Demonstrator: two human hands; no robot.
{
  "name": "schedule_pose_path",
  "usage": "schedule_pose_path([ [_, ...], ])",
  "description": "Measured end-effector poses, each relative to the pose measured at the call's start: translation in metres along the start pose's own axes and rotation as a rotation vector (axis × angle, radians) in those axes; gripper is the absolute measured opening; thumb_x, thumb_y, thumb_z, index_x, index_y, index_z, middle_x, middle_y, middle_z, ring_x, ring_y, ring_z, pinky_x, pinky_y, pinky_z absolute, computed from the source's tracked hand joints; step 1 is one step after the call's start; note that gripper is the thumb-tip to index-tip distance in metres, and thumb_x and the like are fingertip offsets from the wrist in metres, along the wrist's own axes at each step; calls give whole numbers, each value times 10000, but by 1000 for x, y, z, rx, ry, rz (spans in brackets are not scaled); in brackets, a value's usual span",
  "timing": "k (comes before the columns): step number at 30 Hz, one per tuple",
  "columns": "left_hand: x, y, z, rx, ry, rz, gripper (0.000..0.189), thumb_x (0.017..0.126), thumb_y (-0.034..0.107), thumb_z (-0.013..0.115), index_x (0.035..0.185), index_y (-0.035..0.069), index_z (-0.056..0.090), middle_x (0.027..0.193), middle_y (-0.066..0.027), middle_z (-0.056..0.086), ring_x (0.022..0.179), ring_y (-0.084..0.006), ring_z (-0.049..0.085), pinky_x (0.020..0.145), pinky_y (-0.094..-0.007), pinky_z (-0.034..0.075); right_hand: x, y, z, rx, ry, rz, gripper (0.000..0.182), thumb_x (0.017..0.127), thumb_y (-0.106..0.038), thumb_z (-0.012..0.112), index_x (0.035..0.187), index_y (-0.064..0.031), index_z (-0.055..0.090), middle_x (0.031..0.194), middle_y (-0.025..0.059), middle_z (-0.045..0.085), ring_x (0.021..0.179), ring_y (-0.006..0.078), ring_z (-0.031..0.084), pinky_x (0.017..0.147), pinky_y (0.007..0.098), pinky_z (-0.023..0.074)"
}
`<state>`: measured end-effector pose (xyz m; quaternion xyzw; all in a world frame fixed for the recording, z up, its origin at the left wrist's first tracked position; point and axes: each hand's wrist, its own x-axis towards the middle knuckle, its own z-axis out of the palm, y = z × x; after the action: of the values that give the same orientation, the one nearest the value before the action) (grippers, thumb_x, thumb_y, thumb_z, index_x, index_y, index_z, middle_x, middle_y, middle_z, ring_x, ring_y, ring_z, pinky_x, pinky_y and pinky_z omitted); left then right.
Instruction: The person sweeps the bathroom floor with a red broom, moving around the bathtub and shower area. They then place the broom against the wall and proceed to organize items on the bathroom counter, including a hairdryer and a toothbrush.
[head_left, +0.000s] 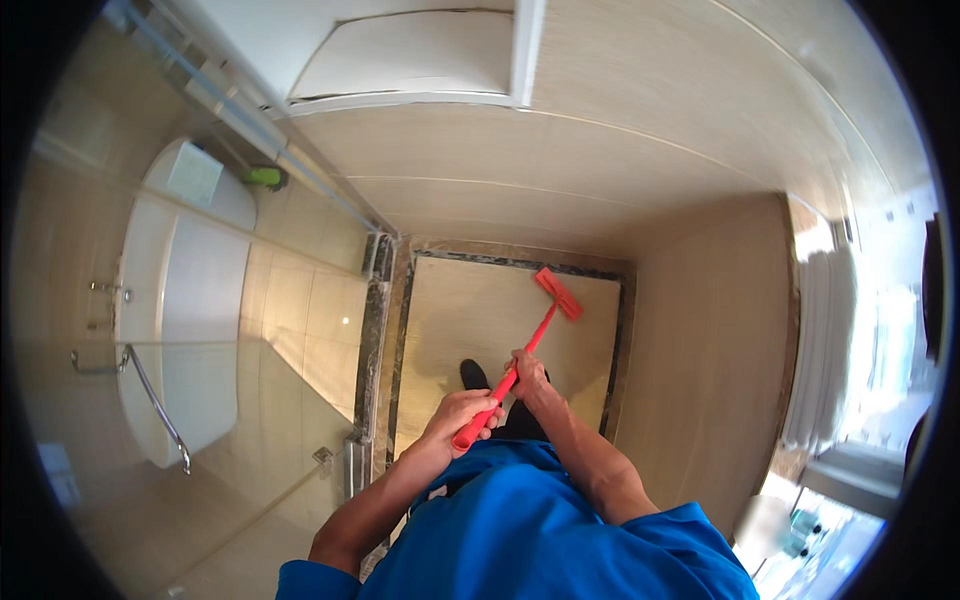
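Note:
Both my hands grip the red pole of a long-handled floor scrub brush (559, 294). My left hand (466, 415) wraps the pole near its upper end. Farther down toward the head, my right hand (526, 375) closes around the same pole. The brush's red head rests at the far right part of the pale tiled shower floor (465, 315), close to the dark stone border (517, 262). The pole slants away from my body, up and to the right in the picture. One dark shoe shows on the floor beyond my left hand.
On the left, a glass panel (292, 390) with a chrome handle (157, 412) stands between me and a white bathtub (199, 277). A green brush (264, 177) lies beyond the tub. Tiled walls (525, 180) enclose the far and right sides. White folded towels (821, 345) sit at the right.

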<state>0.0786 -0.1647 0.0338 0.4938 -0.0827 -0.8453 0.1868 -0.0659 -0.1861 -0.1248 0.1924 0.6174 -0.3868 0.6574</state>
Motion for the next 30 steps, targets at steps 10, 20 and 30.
schedule_pose_path([
  [10,-25,23,-13,-203,173,155,358,823,99,537,1134,-68,473,791,-104,560,599,-102,507,448,-186,405,4,3,68,-364,-131,127,116,731,-95,491,644,-40,438,545,94,425,460,209,430,427,324,372],
  [20,-60,34,16,-435,408,326,284,818,102,547,1032,-83,521,737,-97,564,547,-100,505,438,-188,406,-11,21,116,-697,-301,310,137,772,-130,496,677,-64,424,570,85,439,483,210,444,444,333,392],
  [30,-145,23,-5,-705,632,501,254,812,118,557,984,-68,533,696,-84,561,497,-97,508,392,-192,403,-63,115,164,-931,-541,441,135,740,-173,510,665,-82,444,589,62,455,476,187,439,454,358,392],
])
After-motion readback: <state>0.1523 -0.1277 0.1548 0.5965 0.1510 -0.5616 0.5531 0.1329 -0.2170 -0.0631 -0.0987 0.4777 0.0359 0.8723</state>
